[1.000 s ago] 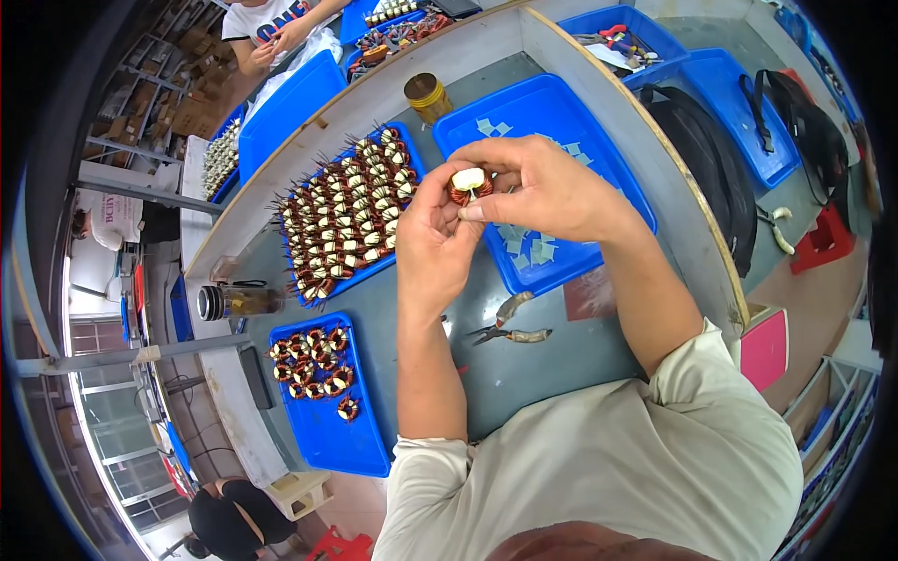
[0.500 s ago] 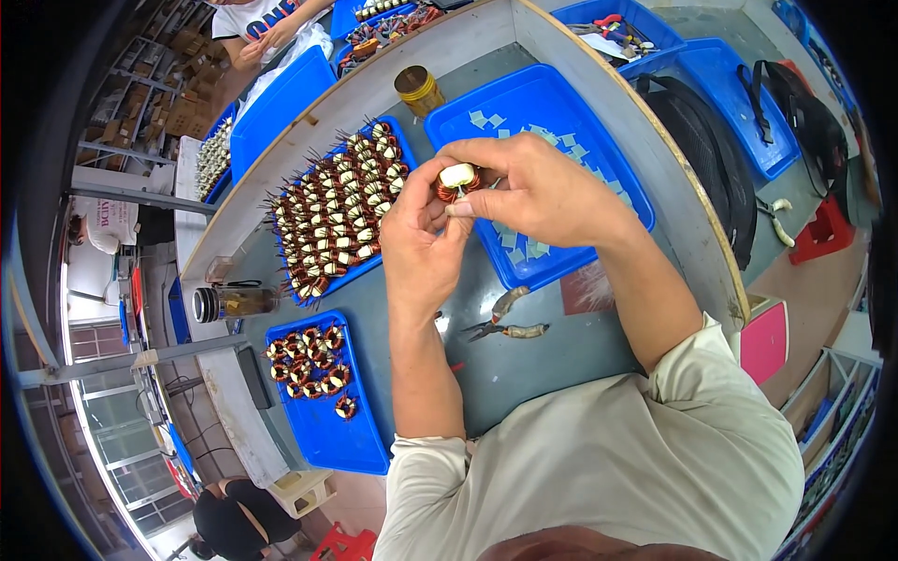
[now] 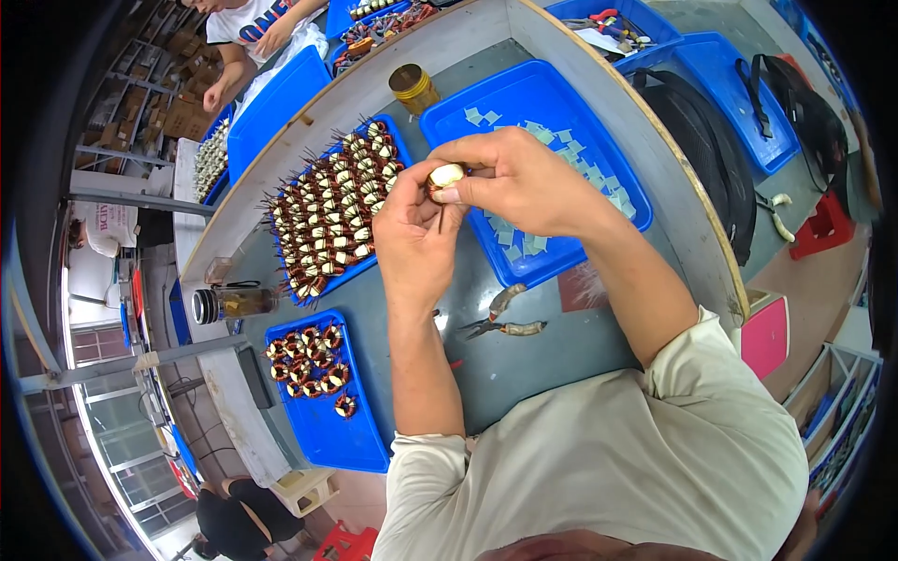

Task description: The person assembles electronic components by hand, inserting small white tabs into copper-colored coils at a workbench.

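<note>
Head view: one wire-wound coil (image 3: 446,177), pale-topped, held above the grey surface (image 3: 491,369); left hand (image 3: 412,238) and right hand (image 3: 524,182), grip of each clamped on it. Blue tray (image 3: 552,84) with pale squares (image 3: 534,245) beyond; pliers (image 3: 519,328) on the surface.

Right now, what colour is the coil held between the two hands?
The coil is cream on top and reddish-brown around its side, showing best in the head view.
</note>
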Action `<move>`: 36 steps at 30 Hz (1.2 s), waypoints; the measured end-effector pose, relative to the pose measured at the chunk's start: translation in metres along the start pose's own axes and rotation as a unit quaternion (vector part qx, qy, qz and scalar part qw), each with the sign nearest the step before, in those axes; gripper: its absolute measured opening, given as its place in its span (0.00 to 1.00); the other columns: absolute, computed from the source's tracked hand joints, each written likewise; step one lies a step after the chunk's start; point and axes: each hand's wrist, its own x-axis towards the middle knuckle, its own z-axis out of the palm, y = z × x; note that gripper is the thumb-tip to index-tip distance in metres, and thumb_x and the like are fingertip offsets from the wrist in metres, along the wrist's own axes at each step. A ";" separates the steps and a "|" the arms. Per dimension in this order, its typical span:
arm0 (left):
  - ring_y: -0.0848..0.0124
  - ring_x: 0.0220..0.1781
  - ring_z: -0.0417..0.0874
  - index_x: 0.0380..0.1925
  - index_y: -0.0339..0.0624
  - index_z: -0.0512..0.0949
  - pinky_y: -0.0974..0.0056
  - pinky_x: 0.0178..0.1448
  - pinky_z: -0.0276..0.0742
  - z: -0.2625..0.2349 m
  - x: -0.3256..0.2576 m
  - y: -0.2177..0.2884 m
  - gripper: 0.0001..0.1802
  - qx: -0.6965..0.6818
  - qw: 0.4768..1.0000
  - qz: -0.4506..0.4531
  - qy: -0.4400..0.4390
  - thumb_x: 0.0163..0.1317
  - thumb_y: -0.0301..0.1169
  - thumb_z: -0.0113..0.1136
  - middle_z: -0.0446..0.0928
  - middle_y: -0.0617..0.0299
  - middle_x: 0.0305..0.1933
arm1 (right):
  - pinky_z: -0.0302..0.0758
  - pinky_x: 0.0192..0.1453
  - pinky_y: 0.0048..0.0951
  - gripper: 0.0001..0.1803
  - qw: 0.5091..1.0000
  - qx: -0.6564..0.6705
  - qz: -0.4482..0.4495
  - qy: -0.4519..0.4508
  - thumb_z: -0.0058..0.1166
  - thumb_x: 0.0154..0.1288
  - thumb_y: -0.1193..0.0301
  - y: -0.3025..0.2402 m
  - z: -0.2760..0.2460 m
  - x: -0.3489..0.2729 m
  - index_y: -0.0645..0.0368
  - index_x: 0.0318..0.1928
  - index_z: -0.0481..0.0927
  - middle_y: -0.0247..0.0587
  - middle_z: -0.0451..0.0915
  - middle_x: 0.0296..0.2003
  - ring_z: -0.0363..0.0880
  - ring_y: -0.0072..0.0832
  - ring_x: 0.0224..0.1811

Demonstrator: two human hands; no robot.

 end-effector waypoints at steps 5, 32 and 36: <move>0.74 0.41 0.88 0.66 0.35 0.73 0.70 0.42 0.86 -0.013 0.006 0.007 0.27 -0.108 0.990 -0.078 -0.040 0.68 0.17 0.68 0.86 0.57 0.48 | 0.83 0.43 0.28 0.21 0.977 0.182 0.081 -0.071 0.61 0.76 0.65 0.006 -0.010 0.007 0.65 0.63 0.83 0.40 0.89 0.39 0.87 0.23 0.42; 0.81 0.23 0.70 0.41 0.36 0.83 0.74 0.28 0.61 -0.013 0.003 0.009 0.28 0.141 0.969 0.028 0.201 0.86 0.47 0.42 0.77 0.66 0.24 | 0.86 0.40 0.28 0.15 0.951 0.306 0.022 0.046 0.65 0.76 0.64 0.014 0.015 0.009 0.67 0.48 0.87 0.37 0.86 0.32 0.85 0.23 0.33; 0.65 0.59 0.82 0.65 0.37 0.76 0.60 0.60 0.77 -0.013 0.001 0.024 0.38 0.195 0.962 0.126 0.141 0.54 0.35 0.80 0.81 0.57 0.56 | 0.83 0.36 0.27 0.17 0.938 0.342 0.047 0.039 0.63 0.78 0.61 0.015 0.016 0.009 0.65 0.45 0.87 0.36 0.85 0.31 0.84 0.22 0.30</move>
